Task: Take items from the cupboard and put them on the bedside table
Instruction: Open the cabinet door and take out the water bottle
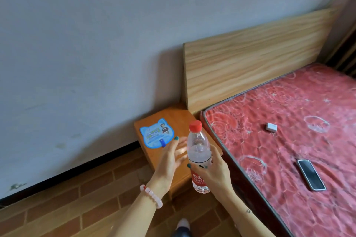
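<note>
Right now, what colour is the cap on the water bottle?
Red, clearest in the head view: the cap tops the water bottle held by the right hand.

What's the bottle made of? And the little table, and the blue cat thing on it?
Bottle: clear, shiny plastic, seemingly; you see through it.
Bedside table: orange-brown wood or veneer, smooth.
Fan: probably glossy printed plastic, thin and flat.

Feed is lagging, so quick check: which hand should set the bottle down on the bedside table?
Right. The right hand grips the bottle upright at the bedside table; the left hand is open beside it, holding nothing.
</note>
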Available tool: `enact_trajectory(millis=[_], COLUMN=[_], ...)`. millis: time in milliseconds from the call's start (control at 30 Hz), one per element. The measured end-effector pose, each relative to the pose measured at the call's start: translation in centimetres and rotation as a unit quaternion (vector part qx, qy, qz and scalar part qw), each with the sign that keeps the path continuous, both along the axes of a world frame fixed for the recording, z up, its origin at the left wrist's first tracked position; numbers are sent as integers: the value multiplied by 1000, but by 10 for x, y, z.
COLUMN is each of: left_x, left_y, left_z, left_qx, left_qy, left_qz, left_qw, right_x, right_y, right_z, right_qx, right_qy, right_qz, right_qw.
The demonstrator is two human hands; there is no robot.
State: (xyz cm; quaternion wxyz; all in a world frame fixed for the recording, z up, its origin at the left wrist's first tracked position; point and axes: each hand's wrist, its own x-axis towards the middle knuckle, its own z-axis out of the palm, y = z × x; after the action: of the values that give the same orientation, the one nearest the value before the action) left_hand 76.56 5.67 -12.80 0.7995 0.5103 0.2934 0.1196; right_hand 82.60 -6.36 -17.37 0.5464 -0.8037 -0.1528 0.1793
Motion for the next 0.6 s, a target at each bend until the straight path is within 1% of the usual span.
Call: enact_trajectory(millis=[167,400,600], left_x=[48,99,152], left_y=[43,89,127], left_z=[-24,-54,-95], left_qx=[-6,-46,-82], left_qy=[36,64,89], left_qz=[22,67,114], left_qw=[999,995,986], right_x=[48,102,166], right_y=[47,93,138], right_z=[-20,-54,-89], right_qx=[-13,-38,-57], right_qy=[41,91,103], right_qz=[22,44,85], right_qw=[999,994,989])
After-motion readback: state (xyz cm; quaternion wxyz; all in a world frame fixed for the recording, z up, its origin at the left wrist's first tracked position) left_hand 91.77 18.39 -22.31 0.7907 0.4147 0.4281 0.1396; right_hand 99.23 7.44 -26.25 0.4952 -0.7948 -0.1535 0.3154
